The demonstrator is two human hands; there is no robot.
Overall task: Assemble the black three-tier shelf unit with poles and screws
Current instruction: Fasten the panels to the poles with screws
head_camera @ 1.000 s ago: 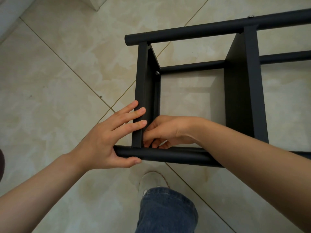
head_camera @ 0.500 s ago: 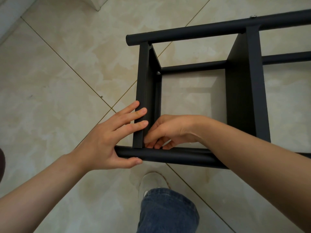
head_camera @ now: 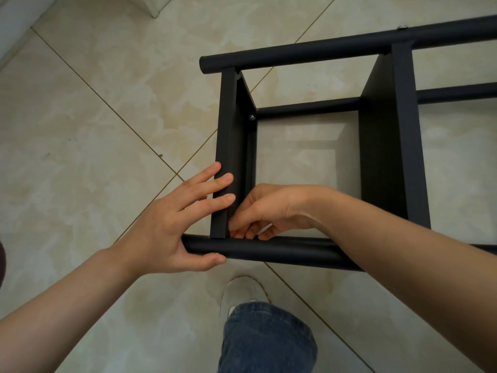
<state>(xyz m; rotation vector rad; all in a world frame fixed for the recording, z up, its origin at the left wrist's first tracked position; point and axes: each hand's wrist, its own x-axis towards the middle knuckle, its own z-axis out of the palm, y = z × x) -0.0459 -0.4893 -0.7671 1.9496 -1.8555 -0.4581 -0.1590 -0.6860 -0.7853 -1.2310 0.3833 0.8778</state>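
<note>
The black shelf unit lies on its side on the tiled floor. My left hand (head_camera: 166, 224) hooks its thumb under the end of the near pole (head_camera: 282, 251), and its straight fingers press on the end shelf panel (head_camera: 228, 125). My right hand (head_camera: 269, 208) reaches inside the frame. Its curled fingertips pinch something small at the corner where that panel meets the near pole, likely a screw, hidden by the fingers. A fitted screw (head_camera: 251, 117) shows at the panel's far inner corner. The far pole (head_camera: 295, 53) and the middle shelf (head_camera: 387, 146) are joined.
My shoe (head_camera: 242, 292) and jeans leg (head_camera: 266, 340) stand just in front of the near pole. A white wall base (head_camera: 16, 22) runs along the top left. A white corner (head_camera: 153, 6) juts in at the top. Beige floor tiles spread out to the left.
The fingertips of my right hand have shifted slightly at the corner joint. My left hand and the shelf unit have stayed where they were.
</note>
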